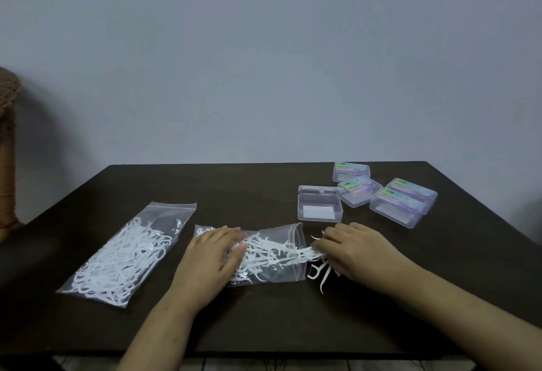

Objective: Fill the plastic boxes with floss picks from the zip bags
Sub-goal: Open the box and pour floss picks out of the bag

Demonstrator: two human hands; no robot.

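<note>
An opened zip bag of white floss picks lies in the middle of the dark table, its mouth facing right. My left hand rests flat on the bag's left half. My right hand is at the bag's mouth, fingers curled around a bunch of floss picks drawn out of it. A few loose floss picks lie on the table below that hand. An open, clear plastic box stands just behind the bag's mouth.
A second zip bag, full of floss picks, lies at the left. Several closed clear boxes with coloured labels are grouped at the back right. A brown wicker object stands off the table's left side. A bare wall is behind.
</note>
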